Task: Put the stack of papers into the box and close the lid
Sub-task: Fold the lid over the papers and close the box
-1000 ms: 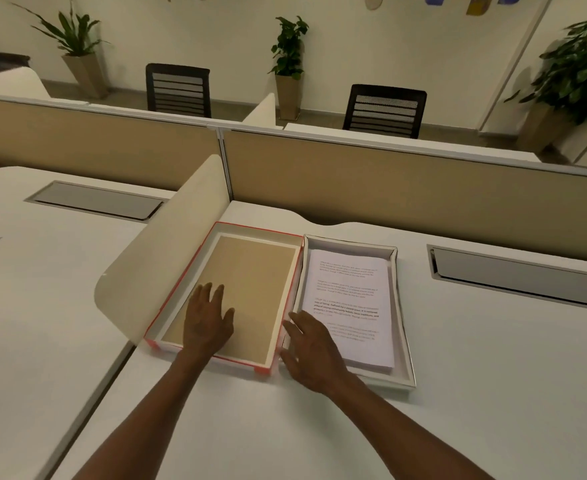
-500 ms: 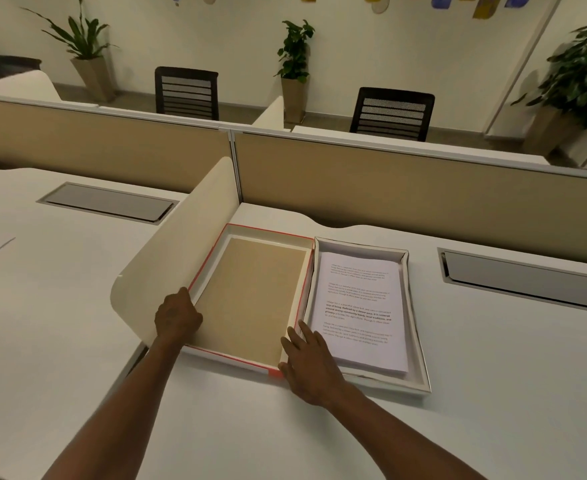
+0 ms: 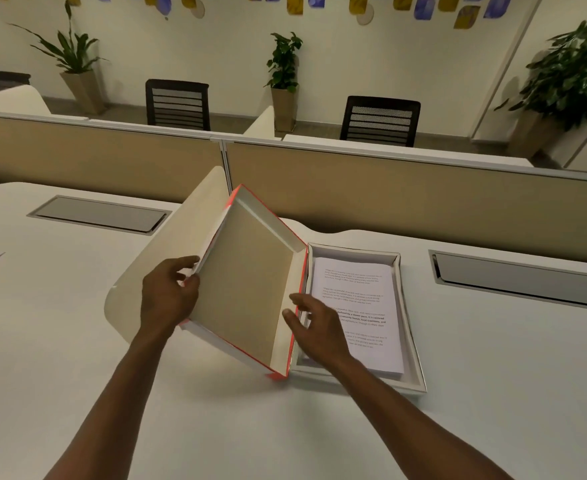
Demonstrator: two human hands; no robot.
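White desk [image 3: 493, 375]: one lid [image 3: 247, 289] gripped by left hand [image 3: 167, 299], right hand [image 3: 319, 327] spread over one box [image 3: 411, 358].

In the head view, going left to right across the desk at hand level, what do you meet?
Curved cream desk divider → left hand gripping the lid's raised edge → tilted red-edged lid → right hand, fingers spread → stack of papers in the box → metal cable hatch.

Single head-worn view, angled forward and down, close over the desk [image 3: 458, 427], wide-angle.
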